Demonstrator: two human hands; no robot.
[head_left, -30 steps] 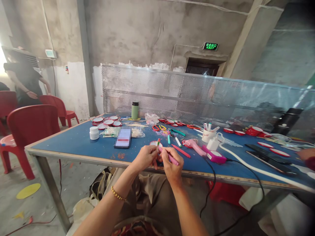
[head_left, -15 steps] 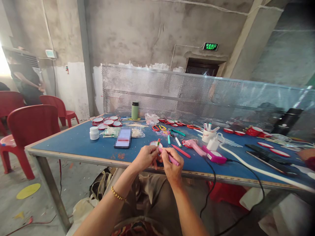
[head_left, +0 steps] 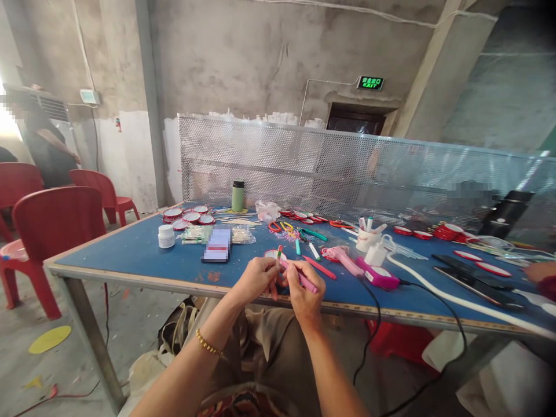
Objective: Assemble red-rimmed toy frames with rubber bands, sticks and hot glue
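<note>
Over the table's near edge, my left hand (head_left: 259,277) is closed in a pinch on a thin stick (head_left: 280,253) with red and green bands, which stands upright from the fingertips. My right hand (head_left: 306,289) is closed around a pink marker pen (head_left: 307,284), its front end pointing at the stick beside my left fingers. The pen's tip is too small to make out. Just behind my hands lies a white disc with a red rim (head_left: 270,253), partly hidden by my fingers. A red pen (head_left: 320,268) and a white marker with a green end (head_left: 314,251) lie to the right.
A phone (head_left: 217,244), a white jar (head_left: 165,237) and a green bottle (head_left: 237,197) stand or lie leftward. Rightward are a pink hot-glue gun (head_left: 347,260), a magenta box (head_left: 380,274) with a black cable, and a cup of markers (head_left: 367,239). Pliers (head_left: 315,234) lie behind.
My hands, the stick and the marker pen stay almost in the same place. In the left background, a standing person has shifted slightly.
</note>
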